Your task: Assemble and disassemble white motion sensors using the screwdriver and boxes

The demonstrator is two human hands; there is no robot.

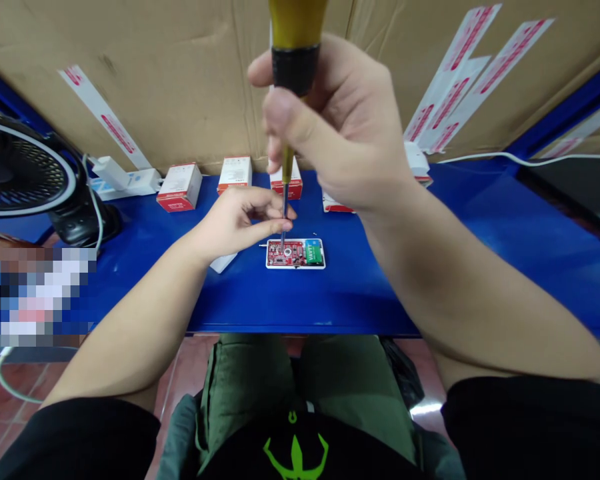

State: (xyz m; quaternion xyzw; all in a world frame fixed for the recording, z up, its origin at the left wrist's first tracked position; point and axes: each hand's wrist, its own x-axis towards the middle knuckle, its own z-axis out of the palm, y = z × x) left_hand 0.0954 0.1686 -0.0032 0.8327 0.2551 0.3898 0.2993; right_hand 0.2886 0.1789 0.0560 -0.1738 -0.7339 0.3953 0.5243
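Note:
A screwdriver (296, 70) with a yellow handle and black collar stands nearly upright, its tip down on a red circuit board (280, 255). My right hand (345, 120) is wrapped round the handle, high above the table. Lower down, thumb and fingertips of my left hand (250, 217) pinch the thin metal shaft. The board sits in an opened white case (296, 267), beside a green and blue battery-like block (313, 252). Under my left wrist lies a flat white piece (224, 263), partly hidden. Whether a screw is under the tip is too small to tell.
Several red and white boxes (180, 187) line the back of the blue table (300, 307), against a cardboard wall (180, 80). At the left are a black fan (15, 167) and a white power strip (135, 183). A dark flat panel (580, 193) lies at the right.

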